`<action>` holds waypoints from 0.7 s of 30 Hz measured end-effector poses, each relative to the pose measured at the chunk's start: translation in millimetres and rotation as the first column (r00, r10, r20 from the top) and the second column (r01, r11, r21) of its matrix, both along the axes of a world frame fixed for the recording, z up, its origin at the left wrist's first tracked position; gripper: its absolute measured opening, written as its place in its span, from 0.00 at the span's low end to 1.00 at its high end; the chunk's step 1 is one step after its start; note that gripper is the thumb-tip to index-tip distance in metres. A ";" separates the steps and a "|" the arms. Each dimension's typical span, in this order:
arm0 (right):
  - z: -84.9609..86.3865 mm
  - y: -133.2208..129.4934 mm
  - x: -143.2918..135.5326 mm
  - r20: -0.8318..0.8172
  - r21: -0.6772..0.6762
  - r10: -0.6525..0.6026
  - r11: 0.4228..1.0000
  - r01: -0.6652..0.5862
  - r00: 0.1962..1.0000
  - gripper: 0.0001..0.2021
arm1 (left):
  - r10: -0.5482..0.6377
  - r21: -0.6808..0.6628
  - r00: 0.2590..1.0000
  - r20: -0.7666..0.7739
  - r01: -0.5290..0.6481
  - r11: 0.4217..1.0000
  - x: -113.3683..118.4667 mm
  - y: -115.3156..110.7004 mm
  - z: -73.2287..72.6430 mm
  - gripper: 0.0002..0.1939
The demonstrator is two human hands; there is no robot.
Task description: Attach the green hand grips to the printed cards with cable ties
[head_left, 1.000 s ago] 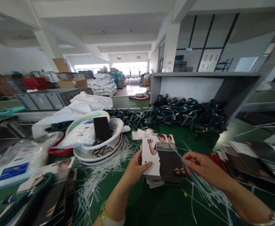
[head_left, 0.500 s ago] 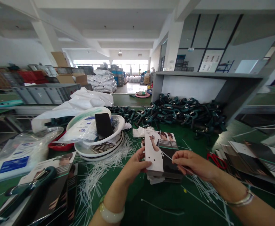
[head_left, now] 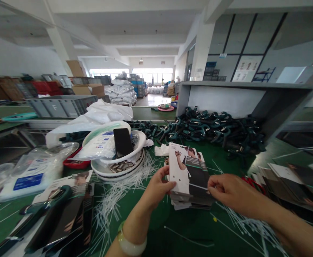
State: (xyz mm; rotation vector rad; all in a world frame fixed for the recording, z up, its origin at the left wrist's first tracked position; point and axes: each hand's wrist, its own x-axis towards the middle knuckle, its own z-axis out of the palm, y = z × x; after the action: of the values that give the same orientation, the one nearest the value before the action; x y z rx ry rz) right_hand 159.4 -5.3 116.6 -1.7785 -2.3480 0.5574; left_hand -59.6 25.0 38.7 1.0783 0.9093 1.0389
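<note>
My left hand [head_left: 159, 185] is closed on the left edge of a printed cardboard card [head_left: 179, 171], thumb in front and fingers partly behind. The card tilts up over a stack of similar cards [head_left: 192, 204]. My right hand [head_left: 224, 191] is closed in a pinch at the card's right edge, gripping a thin white cable tie [head_left: 198, 186]. That tie runs across the card's dark lower part. Two punched holes show on the card's lower left. One loose cable tie [head_left: 187, 236] lies on the green table in front of the stack.
Teal-and-black clamps [head_left: 199, 125] are heaped by a grey open box [head_left: 285, 107]. A white bowl [head_left: 137, 151] carries a phone [head_left: 123, 142]. Loose ties [head_left: 108, 210] are spread left of the stack. More cards [head_left: 290, 185] and red-handled scissors [head_left: 255, 185] lie right.
My right hand has shifted to the card's right edge and turned knuckles-up, with the tie drawn flatter across the card. My left hand keeps its hold. The whole view has swung slightly left.
</note>
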 end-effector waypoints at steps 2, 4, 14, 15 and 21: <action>9.1 -0.7 -5.1 0.097 0.047 0.002 0.999 -0.006 0.995 0.10 | 0.023 0.017 0.999 -0.035 -0.023 1.000 1.3 -2.3 3.5 0.27; 16.7 -0.1 -11.2 0.165 0.068 0.004 0.998 -0.016 0.986 0.09 | 0.042 0.042 0.997 -0.068 -0.039 0.998 2.1 -4.5 5.9 0.25; 17.0 13.3 -30.7 0.079 0.031 0.074 0.997 -0.076 0.994 0.10 | 0.024 -0.001 0.997 -0.072 -0.024 1.000 10.8 -15.0 8.8 0.21; 10.4 14.8 -30.3 0.024 0.008 0.089 0.996 -0.089 0.996 0.10 | -0.006 -0.034 1.000 -0.008 0.006 0.999 12.1 -15.8 8.2 0.19; -26.1 19.3 -19.5 -0.206 -0.068 0.116 0.989 -0.133 0.972 0.12 | -0.200 -0.200 0.960 0.195 0.238 0.950 20.4 -16.5 -1.4 0.18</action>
State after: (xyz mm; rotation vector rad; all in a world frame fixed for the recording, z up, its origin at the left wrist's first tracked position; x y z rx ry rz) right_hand 140.0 14.1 90.6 -1.5305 -2.3368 0.8220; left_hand -39.2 8.4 37.3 0.8654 0.7276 0.8100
